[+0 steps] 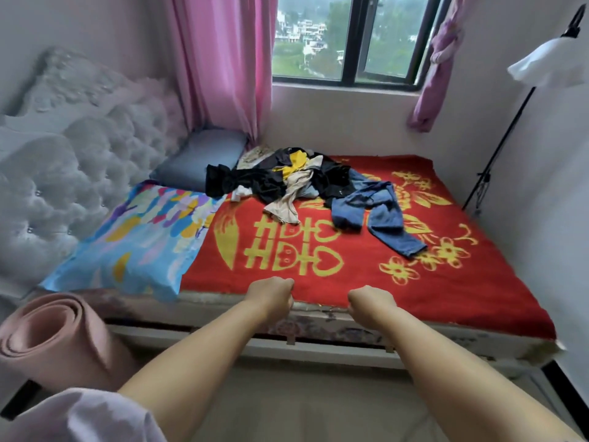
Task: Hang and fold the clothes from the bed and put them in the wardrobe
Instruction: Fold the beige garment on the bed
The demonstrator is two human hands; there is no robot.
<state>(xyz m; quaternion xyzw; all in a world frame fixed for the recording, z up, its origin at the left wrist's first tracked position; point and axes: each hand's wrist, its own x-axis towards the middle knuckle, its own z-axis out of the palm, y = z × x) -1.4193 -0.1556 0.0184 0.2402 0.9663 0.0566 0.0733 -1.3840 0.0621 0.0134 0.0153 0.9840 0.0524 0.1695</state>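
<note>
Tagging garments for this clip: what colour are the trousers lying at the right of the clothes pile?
Blue denim: the jeans show best in the head view.

Yellow double-happiness sign 囍, twice, on red bed cover point(478, 282)

The bed point(318, 327) carries a red blanket with yellow motifs point(462, 282), a heap of mixed clothes point(287, 180), blue jeans point(382, 215), a multicoloured pillow point(134, 244) and a grey-blue pillow point(197, 161).
</note>
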